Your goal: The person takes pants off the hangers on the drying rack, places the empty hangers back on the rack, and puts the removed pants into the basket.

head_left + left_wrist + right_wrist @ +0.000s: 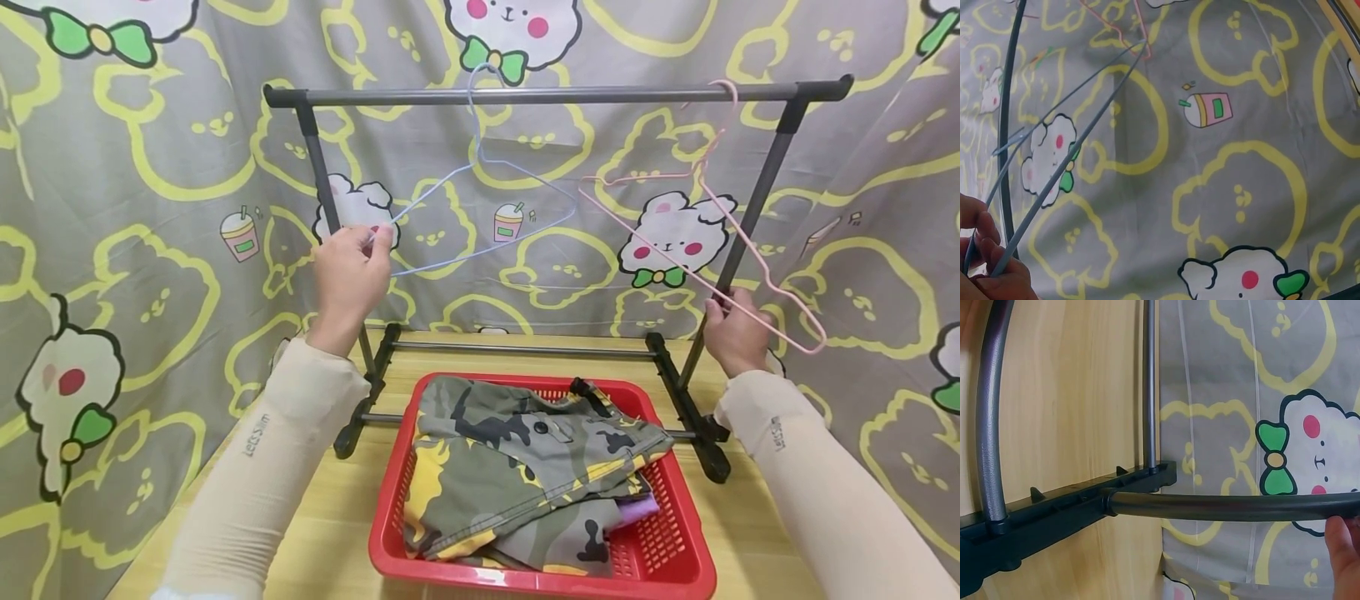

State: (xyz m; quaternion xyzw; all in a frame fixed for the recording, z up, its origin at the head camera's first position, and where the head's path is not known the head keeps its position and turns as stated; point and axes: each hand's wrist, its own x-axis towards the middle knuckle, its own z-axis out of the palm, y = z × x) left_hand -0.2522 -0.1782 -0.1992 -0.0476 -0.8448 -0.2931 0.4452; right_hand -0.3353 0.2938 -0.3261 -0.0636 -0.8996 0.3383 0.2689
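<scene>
A blue wire hanger [435, 190] hangs by its hook from the top bar [600, 93] of a dark clothes rack. My left hand [351, 271] pinches its left end between thumb and fingers; the left wrist view shows the hanger's wires [1054, 179] running away from the fingers. Further right, a pink hanger [701, 169] hangs on the same bar, turned at an angle. Behind its lower wire, my right hand [738, 333] grips the rack's right post [757, 192]. Only a thumb [1341, 544] and a little of that hand appear beside the post in the right wrist view.
A red plastic basket [390, 508] stands on the wooden surface [315, 500] in front of the rack. Camouflage clothing [487, 475] lies in it, over a purple item [639, 510]. The rack's black feet [708, 458] flank the basket. A patterned grey curtain [180, 200] surrounds everything.
</scene>
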